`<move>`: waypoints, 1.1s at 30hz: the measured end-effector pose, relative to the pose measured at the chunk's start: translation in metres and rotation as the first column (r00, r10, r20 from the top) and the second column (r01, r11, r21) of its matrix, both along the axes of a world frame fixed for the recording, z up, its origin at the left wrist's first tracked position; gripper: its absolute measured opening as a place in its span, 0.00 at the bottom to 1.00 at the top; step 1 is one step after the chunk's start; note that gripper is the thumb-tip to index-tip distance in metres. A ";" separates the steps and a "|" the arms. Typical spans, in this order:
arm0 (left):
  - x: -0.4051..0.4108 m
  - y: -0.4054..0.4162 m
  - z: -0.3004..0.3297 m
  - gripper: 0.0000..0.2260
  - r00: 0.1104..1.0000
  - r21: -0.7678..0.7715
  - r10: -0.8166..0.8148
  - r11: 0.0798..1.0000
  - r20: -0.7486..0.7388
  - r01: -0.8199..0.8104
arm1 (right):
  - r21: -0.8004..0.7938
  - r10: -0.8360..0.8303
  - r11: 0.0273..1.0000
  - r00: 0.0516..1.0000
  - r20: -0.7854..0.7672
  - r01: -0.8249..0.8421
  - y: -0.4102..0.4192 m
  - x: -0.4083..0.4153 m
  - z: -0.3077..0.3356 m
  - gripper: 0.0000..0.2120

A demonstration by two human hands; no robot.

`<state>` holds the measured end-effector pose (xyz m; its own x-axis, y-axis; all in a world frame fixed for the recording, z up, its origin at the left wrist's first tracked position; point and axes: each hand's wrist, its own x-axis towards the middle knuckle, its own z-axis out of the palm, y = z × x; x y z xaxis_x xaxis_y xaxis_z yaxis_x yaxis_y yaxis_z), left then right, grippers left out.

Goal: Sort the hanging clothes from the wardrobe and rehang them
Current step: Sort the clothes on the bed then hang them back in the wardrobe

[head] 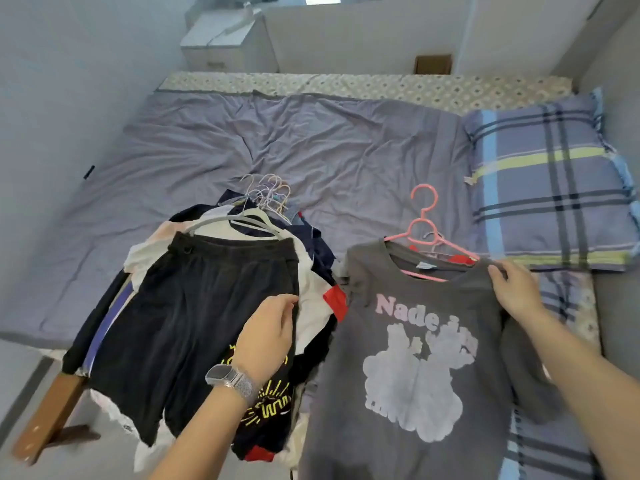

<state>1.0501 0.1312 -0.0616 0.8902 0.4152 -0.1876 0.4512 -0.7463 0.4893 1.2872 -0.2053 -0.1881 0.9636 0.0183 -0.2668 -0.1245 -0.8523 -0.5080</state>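
Pinching the grey T-shirt [415,341] shoulder beside the pink hanger [424,230], the right hand [516,292] risked unseating it, while the left hand [270,334], fingers loosely curled, rested on the clothes pile [194,306] left of that hanger.

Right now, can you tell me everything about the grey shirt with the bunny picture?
The grey soft-cloth T-shirt lies flat, front up, on the bed's near edge, right of the clothes pile. It has pale pink letters and a faded whitish bunny-like print. A pink plastic hanger sits in its neckline. The right hand pinches its shoulder.
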 end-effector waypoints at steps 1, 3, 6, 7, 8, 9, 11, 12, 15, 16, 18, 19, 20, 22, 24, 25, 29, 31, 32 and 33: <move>-0.002 0.003 -0.004 0.12 0.999 -0.009 0.031 0.999 -0.008 -0.031 | -0.059 0.025 0.998 1.000 -0.007 -0.026 0.002 0.009 -0.008 0.11; -0.009 0.008 -0.015 0.13 0.996 -0.026 0.076 0.997 -0.042 -0.077 | -0.190 0.049 0.980 0.995 -0.082 -0.064 0.007 0.022 -0.018 0.22; -0.020 0.013 -0.030 0.13 0.988 -0.050 0.123 0.991 -0.090 -0.128 | -0.325 0.095 0.928 0.961 -0.259 -0.180 0.030 0.018 -0.020 0.38; -0.024 0.016 -0.034 0.13 0.986 -0.059 0.136 0.988 -0.102 -0.142 | -0.324 0.153 0.914 0.947 -0.282 -0.244 0.045 0.013 -0.020 0.39; -0.028 0.018 -0.037 0.13 0.983 -0.063 0.142 0.987 -0.115 -0.150 | -0.300 0.218 0.904 0.931 -0.292 -0.305 0.060 0.005 -0.021 0.39; -0.031 0.019 -0.040 0.13 0.981 -0.064 0.145 0.986 -0.125 -0.154 | -0.263 0.285 0.895 0.914 -0.288 -0.361 0.075 -0.003 -0.020 0.39; -0.037 0.029 -0.044 0.13 0.979 -0.062 0.147 0.986 -0.138 -0.157 | -0.165 0.398 0.876 0.874 -0.280 -0.452 0.110 -0.019 -0.020 0.41; -0.039 0.036 -0.045 0.13 0.979 -0.061 0.146 0.986 -0.143 -0.155 | -0.116 0.439 0.867 0.853 -0.282 -0.485 0.128 -0.028 -0.018 0.41; -0.042 0.065 -0.047 0.14 0.977 -0.068 0.153 0.984 -0.150 -0.164 | -0.006 0.547 0.819 0.783 -0.295 -0.574 0.179 -0.056 -0.011 0.40; -0.042 0.077 -0.049 0.14 0.977 -0.073 0.155 0.983 -0.147 -0.167 | 0.029 0.572 0.806 0.765 -0.297 -0.591 0.195 -0.064 -0.007 0.40; -0.038 0.102 -0.054 0.14 0.979 -0.083 0.144 0.984 -0.141 -0.157 | 0.110 0.596 0.797 0.742 -0.308 -0.594 0.226 -0.078 0.005 0.39; -0.035 0.116 -0.057 0.14 0.981 -0.093 0.130 0.985 -0.142 -0.144 | 0.148 0.595 0.800 0.739 -0.317 -0.581 0.241 -0.083 0.011 0.38; -0.030 0.130 -0.060 0.14 0.984 -0.104 0.109 0.987 -0.143 -0.124 | 0.177 0.583 0.811 0.744 -0.326 -0.558 0.256 -0.088 0.018 0.37; -0.019 0.159 -0.068 0.14 0.986 -0.113 0.058 0.991 -0.153 -0.076 | 0.203 0.529 0.848 0.775 -0.346 -0.489 0.284 -0.093 0.029 0.35; -0.005 0.186 -0.079 0.13 0.986 -0.107 0.019 0.994 -0.166 -0.037 | 0.218 0.476 0.879 0.801 -0.365 -0.423 0.310 -0.094 0.034 0.33; 0.001 0.202 -0.086 0.13 0.984 -0.104 0.002 0.994 -0.177 -0.021 | 0.227 0.450 0.892 0.809 -0.377 -0.391 0.323 -0.094 0.035 0.32; 0.025 0.273 -0.121 0.14 0.969 -0.012 0.007 1.000 -0.247 -0.011 | 0.220 0.401 0.915 0.815 -0.419 -0.338 0.366 -0.103 0.026 0.31; 0.037 0.312 -0.139 0.17 0.951 0.148 0.080 0.988 -0.298 -0.037 | 0.211 0.371 0.928 0.807 -0.459 -0.306 0.379 -0.107 0.017 0.31; 0.042 0.331 -0.148 0.19 0.937 0.198 0.118 0.979 -0.328 -0.054 | 0.207 0.357 0.933 0.806 -0.472 -0.292 0.383 -0.109 0.011 0.31; 0.048 0.351 -0.156 0.22 0.922 0.225 0.154 0.971 -0.356 -0.075 | 0.211 0.349 0.936 0.807 -0.477 -0.281 0.387 -0.111 0.006 0.31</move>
